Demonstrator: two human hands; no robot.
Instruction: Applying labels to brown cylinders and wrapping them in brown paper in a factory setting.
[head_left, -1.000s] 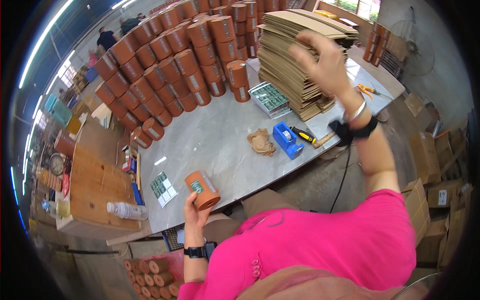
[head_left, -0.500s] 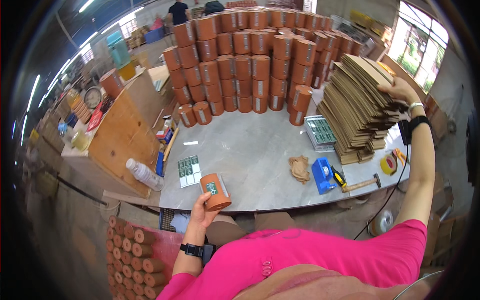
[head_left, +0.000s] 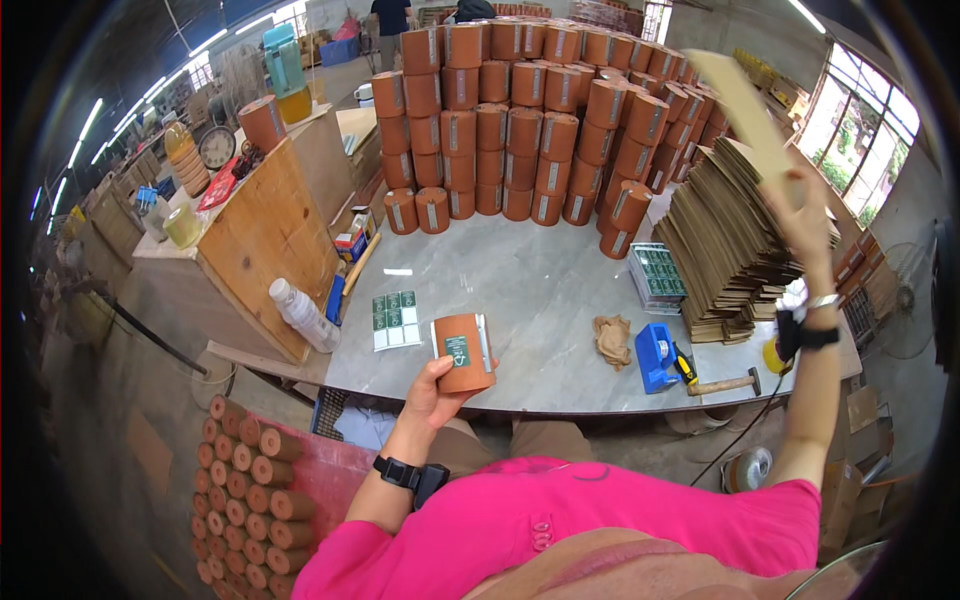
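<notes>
My left hand [head_left: 430, 402] is closed round a reddish-brown roll [head_left: 465, 340] with a green label on its side, above the near edge of the grey table. My right hand [head_left: 803, 215] grips a flat tan cardboard sheet [head_left: 742, 108], raised above a tall leaning stack of cardboard sheets [head_left: 725, 235]. Left of that stack lies a pile of green label sheets [head_left: 657, 275]. Another sheet of green labels [head_left: 396, 320], partly used, lies on the table beyond my left hand.
Rolls [head_left: 520, 135] stand stacked along the table's far side. A blue tape dispenser [head_left: 655, 357], hammer [head_left: 728, 384] and crumpled brown paper [head_left: 612, 341] lie to the right. A plastic bottle [head_left: 303, 315] and wooden cabinet [head_left: 265, 260] flank the left. More rolls [head_left: 245, 490] lie lower left.
My right hand has lifted a cardboard sheet up off the stack. My left hand still holds the roll, now more upright. The view has shifted slightly.
</notes>
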